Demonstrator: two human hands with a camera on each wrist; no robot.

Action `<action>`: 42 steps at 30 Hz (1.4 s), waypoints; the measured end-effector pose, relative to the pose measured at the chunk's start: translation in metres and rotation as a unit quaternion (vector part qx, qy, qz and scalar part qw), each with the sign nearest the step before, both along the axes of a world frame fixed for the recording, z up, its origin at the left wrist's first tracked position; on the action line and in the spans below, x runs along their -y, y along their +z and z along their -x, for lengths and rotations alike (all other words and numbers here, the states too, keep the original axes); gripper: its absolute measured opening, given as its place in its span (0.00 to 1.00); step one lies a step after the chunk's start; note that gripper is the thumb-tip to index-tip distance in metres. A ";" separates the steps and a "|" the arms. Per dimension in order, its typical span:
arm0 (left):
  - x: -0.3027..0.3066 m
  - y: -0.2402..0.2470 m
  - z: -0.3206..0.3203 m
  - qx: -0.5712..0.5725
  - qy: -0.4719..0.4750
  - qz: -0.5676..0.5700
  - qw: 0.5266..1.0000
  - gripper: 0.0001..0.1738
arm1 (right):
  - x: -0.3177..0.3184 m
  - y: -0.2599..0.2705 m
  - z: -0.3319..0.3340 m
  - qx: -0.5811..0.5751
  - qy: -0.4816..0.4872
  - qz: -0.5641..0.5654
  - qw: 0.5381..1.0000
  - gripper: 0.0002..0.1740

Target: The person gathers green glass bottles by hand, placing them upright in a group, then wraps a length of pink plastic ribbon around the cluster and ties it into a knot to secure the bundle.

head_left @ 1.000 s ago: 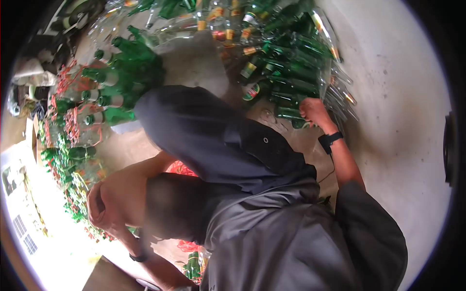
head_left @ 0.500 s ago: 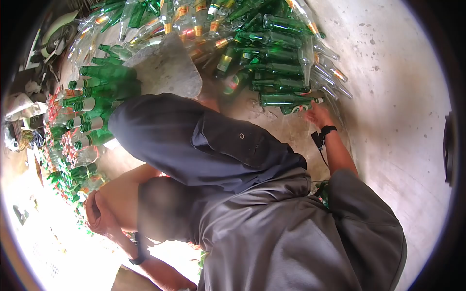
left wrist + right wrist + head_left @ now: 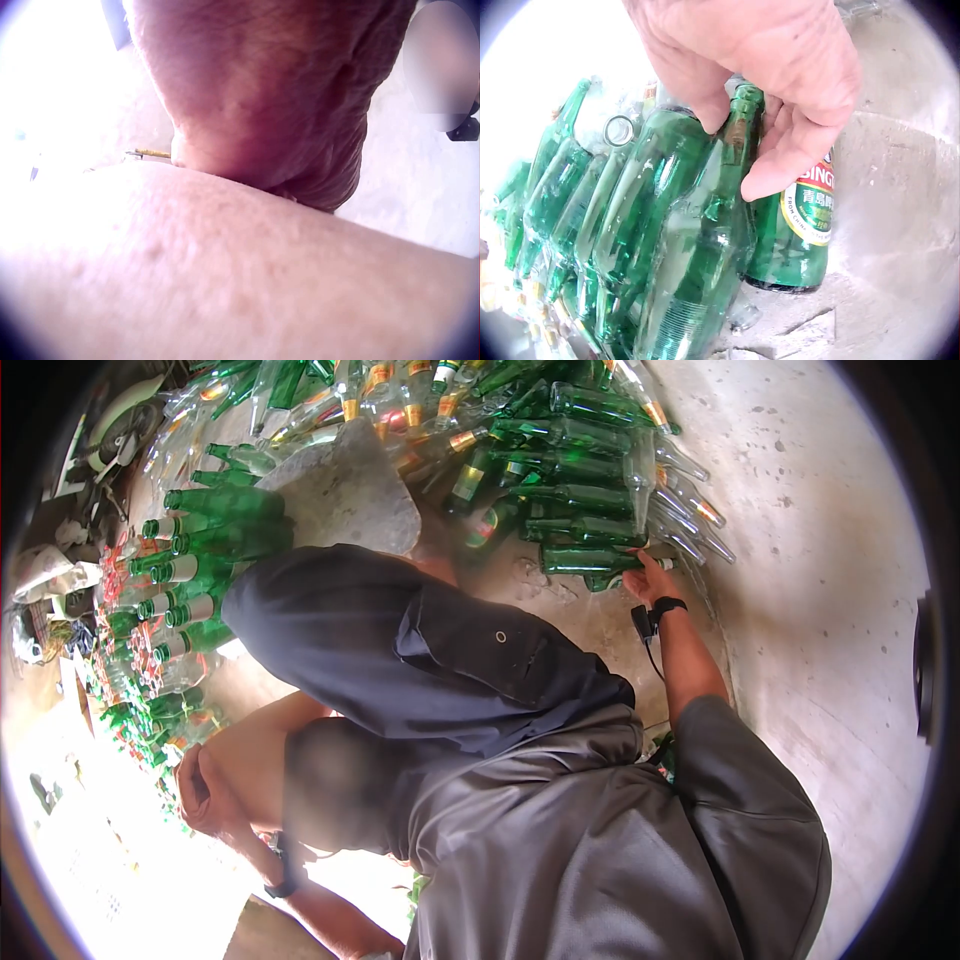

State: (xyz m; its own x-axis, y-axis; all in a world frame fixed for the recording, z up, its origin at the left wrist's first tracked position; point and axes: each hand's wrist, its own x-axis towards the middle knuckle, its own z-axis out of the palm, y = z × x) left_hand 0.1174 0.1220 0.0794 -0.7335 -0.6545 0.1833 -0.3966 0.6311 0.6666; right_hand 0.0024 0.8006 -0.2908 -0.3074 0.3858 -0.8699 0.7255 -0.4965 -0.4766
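At the right of the head view, my right hand is at the neck end of a green glass bottle lying in a row. The right wrist view shows the right hand with thumb and fingers around the neck of a green bottle. A second green bottle with a red and white label lies against it, its neck hidden behind the fingers. My left hand rests on the bare knee, holding nothing; the left wrist view shows that hand touching the skin of the leg.
Many green bottles are piled at the top, with clear bottles beside them. Green bottles stand in a group at the left. Between them is a grey slab. A pale wall runs along the right.
My right hand has gone from a blurred curl to gripping a bottle neck, and its fingers have shifted slightly since half a second ago. The left hand stays on the knee.
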 end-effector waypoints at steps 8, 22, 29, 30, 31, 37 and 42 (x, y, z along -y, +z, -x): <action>0.001 0.001 -0.003 0.023 -0.012 0.040 0.999 0.09 | 0.006 0.014 -0.003 -0.057 0.052 0.024 0.997 0.15; 0.010 -0.001 -0.011 0.014 -0.040 0.041 0.998 0.10 | 0.051 0.061 -0.029 -0.198 0.144 -0.091 0.965 0.17; 0.007 0.000 -0.011 0.017 -0.009 0.021 1.000 0.10 | 0.089 0.112 -0.012 -0.247 0.292 -0.202 0.901 0.16; 0.007 0.000 -0.012 0.017 -0.008 0.020 1.000 0.10 | 0.093 0.118 -0.008 -0.242 0.312 -0.218 0.892 0.15; 0.007 -0.001 -0.012 0.016 -0.008 0.020 1.000 0.10 | 0.098 0.127 -0.005 -0.242 0.313 -0.218 0.892 0.15; 0.012 -0.002 -0.015 0.017 -0.027 0.041 0.999 0.10 | 0.126 0.198 0.022 -0.269 0.435 -0.274 0.814 0.14; 0.006 0.003 -0.014 0.039 -0.024 0.072 0.996 0.10 | 0.146 0.252 0.049 -0.272 0.490 -0.295 0.774 0.15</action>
